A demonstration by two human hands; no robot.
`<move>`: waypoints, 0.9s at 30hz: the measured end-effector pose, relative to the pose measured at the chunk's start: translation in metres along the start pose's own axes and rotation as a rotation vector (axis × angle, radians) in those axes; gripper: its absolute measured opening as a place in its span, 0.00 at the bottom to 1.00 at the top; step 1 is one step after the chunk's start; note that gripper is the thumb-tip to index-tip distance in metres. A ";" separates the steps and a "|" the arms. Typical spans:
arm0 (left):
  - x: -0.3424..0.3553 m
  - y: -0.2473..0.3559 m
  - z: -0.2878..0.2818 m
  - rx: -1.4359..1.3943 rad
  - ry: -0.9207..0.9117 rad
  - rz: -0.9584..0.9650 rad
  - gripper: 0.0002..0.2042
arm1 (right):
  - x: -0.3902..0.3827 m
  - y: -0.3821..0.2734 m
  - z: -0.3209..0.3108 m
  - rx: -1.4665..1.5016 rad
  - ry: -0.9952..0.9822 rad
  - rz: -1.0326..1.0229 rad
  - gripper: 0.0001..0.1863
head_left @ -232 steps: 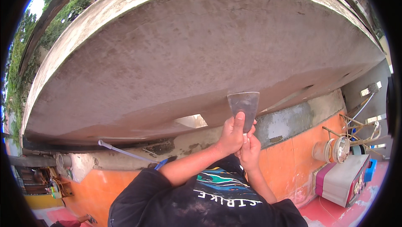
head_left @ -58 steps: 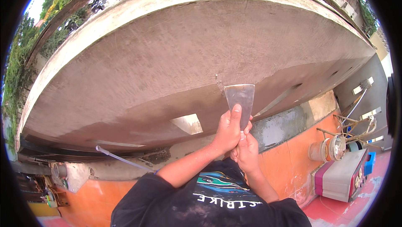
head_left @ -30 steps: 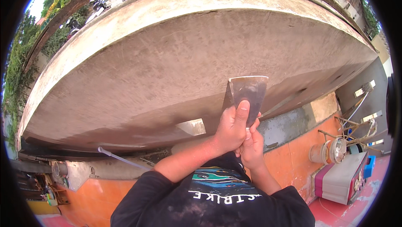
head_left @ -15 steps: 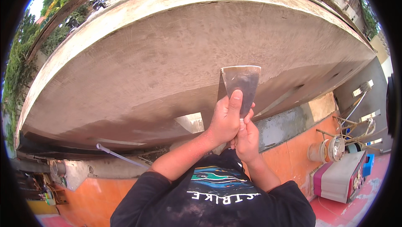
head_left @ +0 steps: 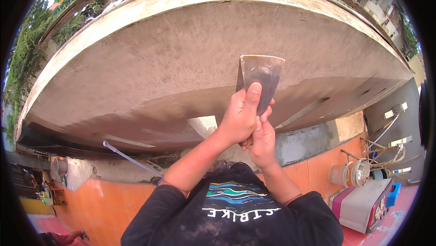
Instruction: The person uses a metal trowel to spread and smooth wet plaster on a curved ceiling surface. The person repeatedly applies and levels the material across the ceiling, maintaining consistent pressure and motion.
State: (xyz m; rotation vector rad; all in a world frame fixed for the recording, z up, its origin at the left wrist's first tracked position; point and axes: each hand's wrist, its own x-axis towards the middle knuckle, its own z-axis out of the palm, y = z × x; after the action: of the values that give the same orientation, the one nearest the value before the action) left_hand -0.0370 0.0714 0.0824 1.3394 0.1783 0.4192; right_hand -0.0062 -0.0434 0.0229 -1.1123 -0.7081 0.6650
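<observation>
A wide-bladed metal scraper [head_left: 264,70] points upward, its broad edge at or very near the grey plastered wall [head_left: 172,51]. I cannot tell whether the edge touches. My left hand [head_left: 241,115] is closed round the scraper, its thumb pressed flat along the lower blade. Just below and to the right, my right hand [head_left: 263,142] is closed round the lower end, its fingers against the left hand. The handle is hidden by both hands. A dark shadow falls beside the blade's left side. Lower on the wall, the plaster looks darker.
Behind me lies an orange floor [head_left: 118,205]. Buckets [head_left: 359,172], wooden poles and a grey-and-maroon box-shaped thing [head_left: 363,205] stand at right. A pale pipe [head_left: 129,157] sticks out at left. Another person's red sleeve [head_left: 61,238] shows at lower left.
Both hands and the scraper have moved a little up the wall, with the grip unchanged. Another person's arm has come into view at the lower left.
</observation>
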 end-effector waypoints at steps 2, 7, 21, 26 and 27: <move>-0.007 -0.003 0.001 0.011 0.005 -0.058 0.30 | -0.005 -0.002 -0.017 0.027 -0.133 0.090 0.26; -0.045 -0.037 0.015 0.067 0.207 -0.198 0.23 | -0.021 0.004 -0.055 0.102 -0.061 0.227 0.30; -0.042 -0.040 0.034 -0.091 0.385 -0.092 0.14 | 0.039 -0.015 -0.036 0.046 -0.278 0.325 0.27; -0.039 -0.047 0.032 -0.165 0.337 -0.145 0.18 | 0.047 -0.011 -0.037 0.054 -0.295 0.251 0.28; -0.037 -0.049 0.031 -0.194 0.321 -0.152 0.19 | 0.048 -0.009 -0.037 0.053 -0.300 0.255 0.28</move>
State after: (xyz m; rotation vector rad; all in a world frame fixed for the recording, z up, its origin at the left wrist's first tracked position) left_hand -0.0506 0.0206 0.0381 1.0541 0.4907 0.5083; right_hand 0.0535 -0.0294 0.0289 -1.0742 -0.8041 1.0781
